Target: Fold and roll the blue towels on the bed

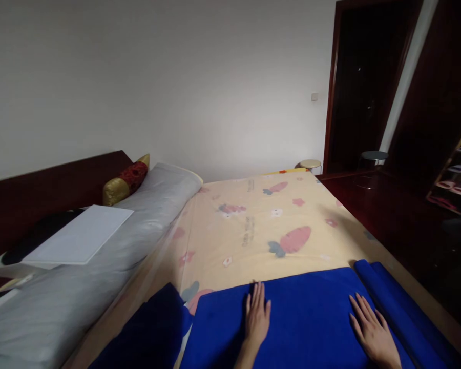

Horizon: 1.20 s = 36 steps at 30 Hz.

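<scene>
On the near end of the bed [372, 246], a blue blanket [303, 318] lies spread flat over a yellow carrot-print sheet [261, 225].

- Left hand [257, 315]: palm down on the blanket, just inside its far edge. Fingers [262, 297] straight and close together, gripping nothing.
- Right hand [374, 333]: palm down on the blanket, toward its right side. Fingers [363, 307] slightly fanned, flat, gripping nothing.
- The hands are well apart, with bare blanket between them.
- Right of the blanket's flat part, its own edge lies in a long roll [399, 302], just beside the right hand.
- Left of the blanket, touching it: a darker navy cloth [149, 328], bunched.
- Further left of the blanket: a grey bolster [100, 266] runs along the bed, with a white board [80, 238] on it and a gold-and-red cushion [125, 182] at its far end against the dark headboard [42, 189].
- Beyond the blanket, past the sheet: two round stools [310, 164] by a dark doorway [364, 87].
- Far right of the blanket: a shelf [457, 174] with shoes, dim.
</scene>
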Each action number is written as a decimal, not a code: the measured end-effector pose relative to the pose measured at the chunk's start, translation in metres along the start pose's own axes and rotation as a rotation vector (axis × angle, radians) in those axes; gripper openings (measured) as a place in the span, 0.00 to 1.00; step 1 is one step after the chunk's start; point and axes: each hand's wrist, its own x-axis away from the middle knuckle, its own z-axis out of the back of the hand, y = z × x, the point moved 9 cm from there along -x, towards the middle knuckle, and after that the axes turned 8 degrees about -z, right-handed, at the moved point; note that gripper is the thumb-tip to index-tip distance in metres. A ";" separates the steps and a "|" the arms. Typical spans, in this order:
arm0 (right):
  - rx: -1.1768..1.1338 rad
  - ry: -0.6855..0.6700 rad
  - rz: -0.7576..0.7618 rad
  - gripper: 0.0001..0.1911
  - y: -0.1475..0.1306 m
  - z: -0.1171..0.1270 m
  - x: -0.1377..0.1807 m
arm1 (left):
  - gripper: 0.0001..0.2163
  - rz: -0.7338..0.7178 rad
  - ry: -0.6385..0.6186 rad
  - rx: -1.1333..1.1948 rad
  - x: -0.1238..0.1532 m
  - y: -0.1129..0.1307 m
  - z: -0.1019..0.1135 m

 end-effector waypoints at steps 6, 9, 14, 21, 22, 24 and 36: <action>0.000 -0.038 -0.012 0.33 0.002 -0.002 0.001 | 0.25 0.158 -0.048 0.063 -0.013 0.042 -0.033; 0.003 -0.049 -0.026 0.33 0.006 -0.003 0.000 | 0.25 0.163 -0.067 0.060 -0.011 0.041 -0.041; -0.081 -0.087 -0.040 0.36 -0.051 0.000 -0.009 | 0.25 0.177 -0.036 0.052 -0.010 0.038 -0.042; -0.350 -0.400 0.344 0.27 -0.250 -0.025 -0.022 | 0.25 0.139 -0.066 0.032 -0.007 0.036 -0.051; -0.354 -0.420 0.375 0.27 -0.256 -0.028 -0.026 | 0.25 0.137 -0.063 0.024 -0.007 0.035 -0.051; -0.335 -0.434 0.403 0.27 -0.245 -0.032 -0.037 | 0.25 0.152 -0.040 0.008 -0.006 0.034 -0.049; 0.022 -0.147 -0.082 0.38 -0.014 -0.031 -0.095 | 0.25 0.154 -0.045 0.019 -0.009 0.039 -0.039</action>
